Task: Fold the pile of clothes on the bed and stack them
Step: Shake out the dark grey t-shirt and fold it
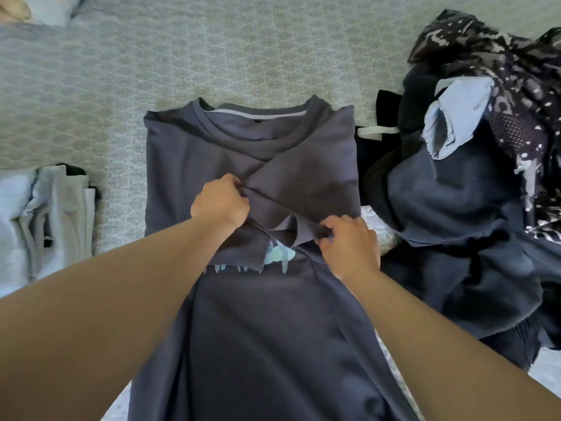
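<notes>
A dark grey T-shirt (261, 314) with a pale print lies flat on the bed, collar away from me. Its right sleeve (306, 180) is folded inward across the chest. My left hand (220, 202) pinches that sleeve's cloth near the shirt's middle. At the sleeve's hem, just right of the print, my right hand (349, 241) pinches the cloth. A pile of unfolded dark clothes (464, 208) lies to the right. Folded pale clothes (45, 217) are stacked at the left edge.
The bed has a pale green patterned cover (212, 50), bare beyond the shirt. A patterned black-and-white garment (498, 62) and a light blue piece (455, 117) sit on top of the pile. More pale cloth (45, 10) lies at the far left corner.
</notes>
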